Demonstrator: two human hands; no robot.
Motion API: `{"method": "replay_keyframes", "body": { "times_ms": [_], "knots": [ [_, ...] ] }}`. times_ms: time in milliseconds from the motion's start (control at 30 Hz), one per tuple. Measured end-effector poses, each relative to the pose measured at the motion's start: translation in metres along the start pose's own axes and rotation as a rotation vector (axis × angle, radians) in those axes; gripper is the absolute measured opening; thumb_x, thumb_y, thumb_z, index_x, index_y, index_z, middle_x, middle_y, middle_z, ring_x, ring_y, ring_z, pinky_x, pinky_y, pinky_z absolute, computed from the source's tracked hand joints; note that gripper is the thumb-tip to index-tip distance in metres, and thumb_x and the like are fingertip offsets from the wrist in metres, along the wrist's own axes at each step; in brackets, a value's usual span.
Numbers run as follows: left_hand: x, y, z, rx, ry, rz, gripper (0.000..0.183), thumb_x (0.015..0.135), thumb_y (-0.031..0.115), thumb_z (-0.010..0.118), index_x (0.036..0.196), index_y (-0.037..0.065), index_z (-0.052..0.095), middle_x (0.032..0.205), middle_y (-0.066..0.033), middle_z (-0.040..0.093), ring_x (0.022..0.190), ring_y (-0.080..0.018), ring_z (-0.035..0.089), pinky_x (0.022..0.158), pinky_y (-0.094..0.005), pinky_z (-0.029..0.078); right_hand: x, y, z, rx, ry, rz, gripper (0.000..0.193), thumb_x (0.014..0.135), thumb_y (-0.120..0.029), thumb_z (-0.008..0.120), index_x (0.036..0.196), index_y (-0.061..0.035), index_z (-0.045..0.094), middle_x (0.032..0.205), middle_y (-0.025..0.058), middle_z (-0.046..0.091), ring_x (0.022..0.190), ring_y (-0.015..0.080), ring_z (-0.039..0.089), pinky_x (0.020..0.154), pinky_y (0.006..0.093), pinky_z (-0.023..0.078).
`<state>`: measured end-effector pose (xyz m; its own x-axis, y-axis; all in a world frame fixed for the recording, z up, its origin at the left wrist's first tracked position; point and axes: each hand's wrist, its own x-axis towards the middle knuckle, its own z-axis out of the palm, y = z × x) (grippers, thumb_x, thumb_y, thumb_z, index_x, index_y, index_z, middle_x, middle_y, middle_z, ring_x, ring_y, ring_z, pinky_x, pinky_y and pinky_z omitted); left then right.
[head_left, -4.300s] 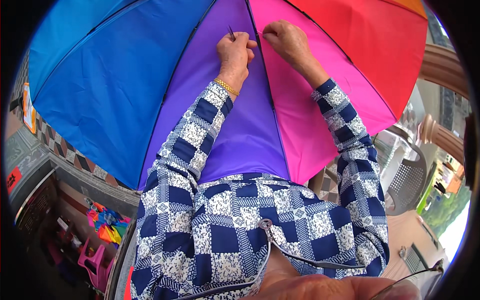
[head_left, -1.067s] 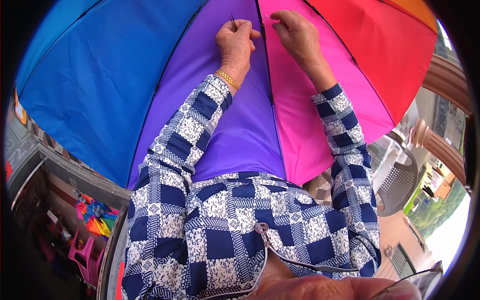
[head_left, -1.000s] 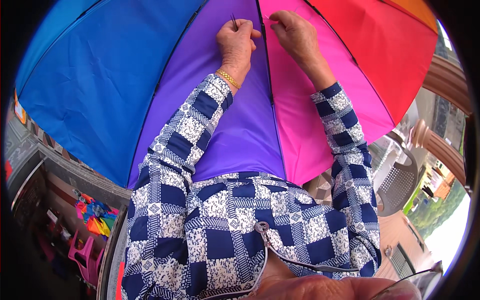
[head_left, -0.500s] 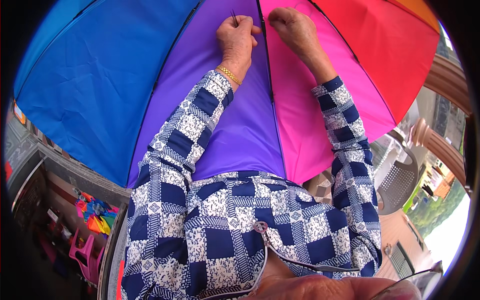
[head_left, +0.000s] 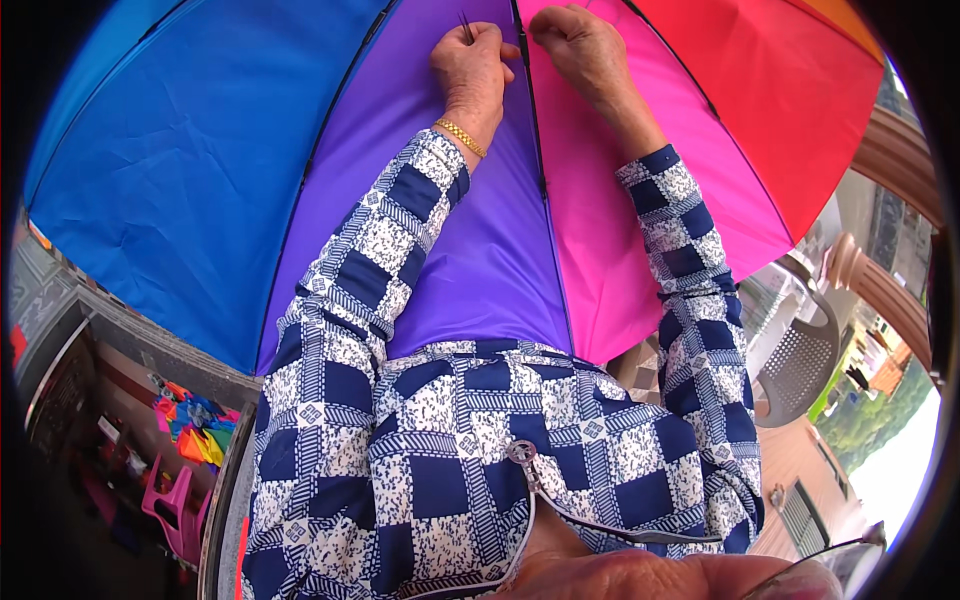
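Observation:
An open multicoloured umbrella (head_left: 190, 200) is spread before me, its dark ribs running over the inside of blue, purple, pink and red panels. Over the purple panel, my left hand (head_left: 470, 75) is closed, with a thin dark two-pointed tool (head_left: 466, 28) sticking up out of the fist. Its thumb and finger reach toward the black rib (head_left: 535, 130) between purple and pink. On the pink side of that rib, my right hand (head_left: 583, 48) is pinched close to it. Whatever the right fingertips hold is too small or hidden to make out.
At lower left, a pink plastic stool (head_left: 175, 510) stands near a heap of colourful fabric (head_left: 195, 425), beyond a grey ledge (head_left: 150, 325). On the right are a grey perforated chair (head_left: 800, 365) and brown railings (head_left: 880, 290).
Both hands have shifted slightly upward, and the right one a little to the left. The umbrella has moved barely at all, and the dark tool stays in the left hand.

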<state>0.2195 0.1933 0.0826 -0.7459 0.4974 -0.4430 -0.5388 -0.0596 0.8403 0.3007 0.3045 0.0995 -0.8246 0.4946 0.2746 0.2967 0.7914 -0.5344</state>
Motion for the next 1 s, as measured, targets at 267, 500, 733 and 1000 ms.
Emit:
{"method": "replay_keyframes", "body": {
  "times_ms": [267,500,733,1000],
  "knots": [
    [0.003,-0.001,-0.001,0.011,0.010,-0.002,0.006,0.081,0.007,0.056,0.078,0.002,0.057,0.062,-0.0101,0.062,0.037,-0.0089,0.046,0.036,-0.0232,0.035,0.004,-0.009,0.005,0.039,-0.010,0.088,0.007,0.076,-0.007,0.063,0.082,-0.0071,0.066,0.079,0.0125,0.065,0.079,0.0314,0.063,0.072,0.0376,0.050],
    [0.007,-0.008,0.002,-0.054,-0.037,0.010,0.005,0.080,0.006,0.058,0.076,0.003,0.056,0.058,-0.0059,0.058,0.037,-0.0085,0.044,0.035,-0.0228,0.033,0.002,0.007,0.016,0.039,0.062,0.054,0.009,0.074,-0.009,0.065,0.083,-0.0080,0.067,0.079,0.0119,0.065,0.079,0.0307,0.062,0.069,0.0380,0.050],
    [0.020,-0.006,0.007,0.129,-0.035,-0.130,0.011,0.085,0.018,0.063,0.079,0.009,0.060,0.056,0.0008,0.052,0.036,-0.0074,0.039,0.034,-0.0226,0.028,0.001,0.005,0.012,0.065,0.060,0.064,0.009,0.075,-0.011,0.065,0.084,-0.0081,0.067,0.080,0.0123,0.065,0.078,0.0318,0.062,0.069,0.0384,0.050],
    [0.008,0.000,0.007,-0.109,0.051,-0.075,0.008,0.079,0.006,0.060,0.074,0.005,0.054,0.055,-0.0026,0.052,0.037,-0.0079,0.040,0.034,-0.0224,0.030,-0.002,-0.025,-0.019,0.040,-0.068,0.129,0.010,0.075,-0.012,0.066,0.082,-0.0056,0.063,0.077,0.0131,0.061,0.075,0.0327,0.061,0.066,0.0395,0.049]
  ]
}}
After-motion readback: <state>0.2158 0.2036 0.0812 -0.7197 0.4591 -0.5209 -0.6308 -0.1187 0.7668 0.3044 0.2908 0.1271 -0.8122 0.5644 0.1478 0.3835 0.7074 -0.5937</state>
